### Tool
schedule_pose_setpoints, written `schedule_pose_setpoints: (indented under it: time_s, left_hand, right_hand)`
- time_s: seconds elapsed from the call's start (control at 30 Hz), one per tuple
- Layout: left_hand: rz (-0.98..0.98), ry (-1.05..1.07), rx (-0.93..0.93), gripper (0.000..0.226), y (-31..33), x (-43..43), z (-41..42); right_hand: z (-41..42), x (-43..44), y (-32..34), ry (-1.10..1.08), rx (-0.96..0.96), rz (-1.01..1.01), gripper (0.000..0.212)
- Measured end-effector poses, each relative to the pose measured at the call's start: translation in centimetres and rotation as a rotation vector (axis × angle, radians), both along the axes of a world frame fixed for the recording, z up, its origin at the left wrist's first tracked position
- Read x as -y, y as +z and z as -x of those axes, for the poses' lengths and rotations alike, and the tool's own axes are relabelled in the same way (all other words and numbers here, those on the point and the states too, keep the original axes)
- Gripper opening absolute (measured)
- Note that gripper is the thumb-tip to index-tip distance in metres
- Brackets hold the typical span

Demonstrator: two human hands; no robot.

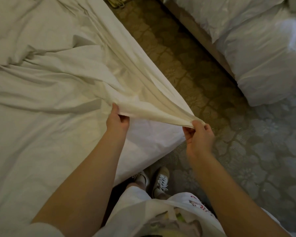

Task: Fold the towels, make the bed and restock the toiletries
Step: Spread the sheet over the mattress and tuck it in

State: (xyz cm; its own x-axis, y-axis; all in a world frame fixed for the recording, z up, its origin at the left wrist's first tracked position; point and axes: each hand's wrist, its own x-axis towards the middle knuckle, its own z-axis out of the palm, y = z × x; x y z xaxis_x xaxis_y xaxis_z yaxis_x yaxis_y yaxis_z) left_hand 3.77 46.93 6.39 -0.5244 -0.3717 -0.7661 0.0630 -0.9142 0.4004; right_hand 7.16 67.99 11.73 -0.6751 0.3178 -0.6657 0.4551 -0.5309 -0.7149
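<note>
Standing at the near right corner of the bed point(152, 146), with the crumpled white cotton bed sheet point(79, 79) lying across it and drawn up into a taut fan of pleats off that corner. Left hand point(117, 122) pinching the hem just above the bed's near edge, fingers point(125, 119) curled under the cloth. Right hand point(199, 136) pinching the gathered corner of the same hem out past the bed's right edge, over the brown and grey patterned carpet point(195, 69), fingers point(189, 132) bunched tight on it.

Probably squaring the sheet before tucking. To do it well: pull evenly with both hands along the diagonal, so as to flatten the ridges running back toward the bed's far left. Spread the bunched corner wide before lowering, then lay the hem parallel to the near edge with equal overhang on both sides.

Ample room on the right: an open strip of carpet between this bed and the second bed with puffy white bedding point(263, 62), well apart. Less room below: white lace-up shoes point(158, 178) close against the bed's corner, so step back rather than lean
</note>
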Motion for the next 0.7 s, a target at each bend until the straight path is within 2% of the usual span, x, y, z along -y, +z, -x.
schedule_pose_setpoints:
  time_s: [0.07,0.13,0.23,0.37,0.47,0.57,0.6,0.7]
  left_hand:
    - [0.158,0.026,0.176,0.035,0.1,-0.6,-2.6]
    - [0.268,0.013,0.299,0.031,0.3,-1.3,-5.8]
    - [0.373,-0.087,0.377,0.011,1.5,-2.4,-10.9]
    - [0.581,-0.251,0.46,0.015,2.3,-1.9,-15.8]
    - [0.562,-0.262,0.547,0.016,-0.5,-0.5,-17.2]
    - [0.399,-0.194,0.672,0.018,-4.7,-0.3,-16.7]
    - [0.367,-0.2,0.679,0.017,-5.7,-0.7,-16.4]
    - [0.331,-0.282,0.641,0.02,-6.8,-2.4,-15.7]
  right_hand:
    - [0.3,-0.6,-1.6,0.007,0.045,-0.056,0.007]
    - [0.5,-1.2,-3.8,0.052,0.105,-0.104,0.011]
    - [0.5,-1.9,-7.2,0.125,0.195,-0.077,0.018]
    - [-1.7,-1.5,-10.2,0.379,0.176,-0.233,0.029]
    - [-3.3,-1.0,-11.8,0.468,0.184,-0.331,0.02]
    - [-3.4,-0.6,-13.0,0.432,0.286,-0.346,0.013]
    - [-3.2,-0.6,-13.2,0.436,0.239,-0.446,0.012]
    - [-2.2,-1.2,-12.2,0.414,-0.097,-0.72,0.02]
